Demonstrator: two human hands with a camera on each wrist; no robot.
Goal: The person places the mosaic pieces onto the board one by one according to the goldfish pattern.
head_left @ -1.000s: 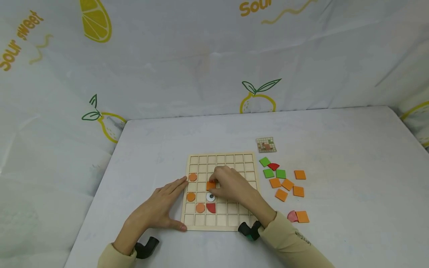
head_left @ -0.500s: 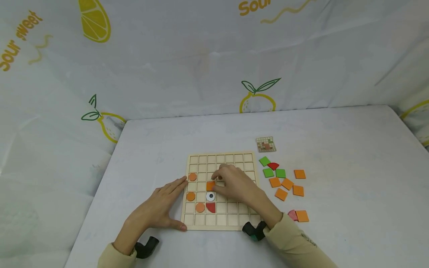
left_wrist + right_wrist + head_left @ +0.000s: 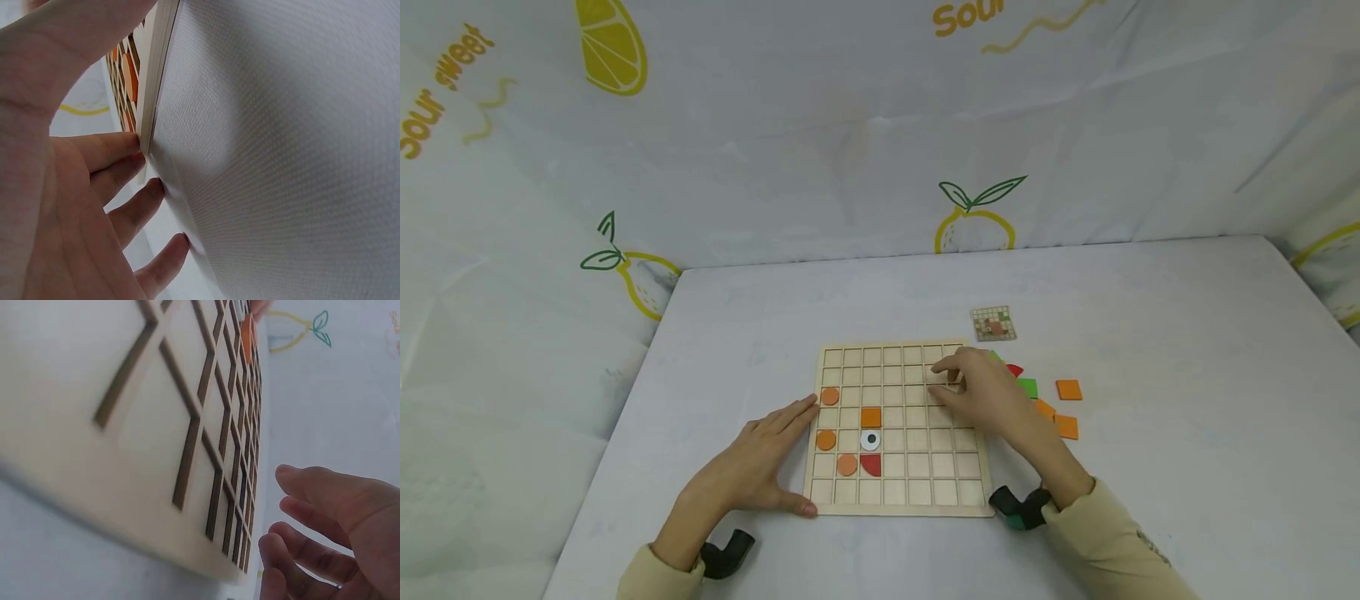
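Note:
A wooden grid board [image 3: 901, 510] lies on the white table. My left hand [image 3: 758, 463] rests along its left side, fingertips and thumb at the edge; the left wrist view shows the fingers [image 3: 134, 212] spread there. On the board are an orange square tile [image 3: 871, 417], a white eye disc [image 3: 870, 440], a red quarter-circle tile [image 3: 871, 465] and three orange discs, one being the lower disc [image 3: 847, 465]. My right hand [image 3: 992, 396] hovers over the board's right part with loosely bent fingers and nothing between them, as the right wrist view also shows.
Right of the board lie loose tiles, partly hidden by my right hand: an orange square [image 3: 1069, 390], a green square [image 3: 1028, 387] and a red quarter circle [image 3: 1014, 370] among them. A small printed pattern card [image 3: 994, 323] lies beyond the board's far right corner.
My right hand has let go of the orange square tile, which now sits in a grid cell above the eye disc, and has moved right across the board. The left hand stays in place.

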